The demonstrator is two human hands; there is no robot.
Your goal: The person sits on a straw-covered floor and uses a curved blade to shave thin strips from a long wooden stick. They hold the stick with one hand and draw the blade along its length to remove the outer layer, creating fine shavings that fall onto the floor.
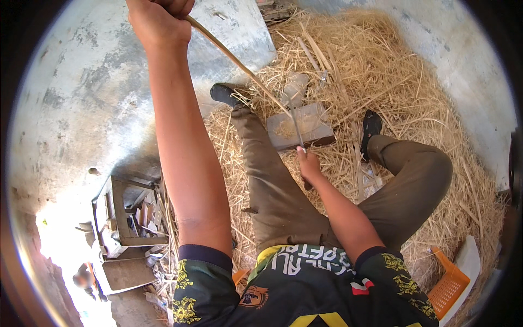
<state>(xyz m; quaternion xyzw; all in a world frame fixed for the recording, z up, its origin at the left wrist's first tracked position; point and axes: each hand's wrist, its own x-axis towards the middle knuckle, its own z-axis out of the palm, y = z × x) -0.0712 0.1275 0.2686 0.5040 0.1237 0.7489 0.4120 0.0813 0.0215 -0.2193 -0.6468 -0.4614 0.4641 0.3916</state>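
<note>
A slim cane is held slantwise by the left hand, seemingly so its lower end meets the curved knife gripped by the right hand.

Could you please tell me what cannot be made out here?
Left hand: partly cut off by the head view's top edge.
Stick: upper end hidden in the head view by that hand or edge.
Knife handle: mostly covered by the right hand in the head view.
Scraps in the wooden box: too small to identify in the head view.
</note>
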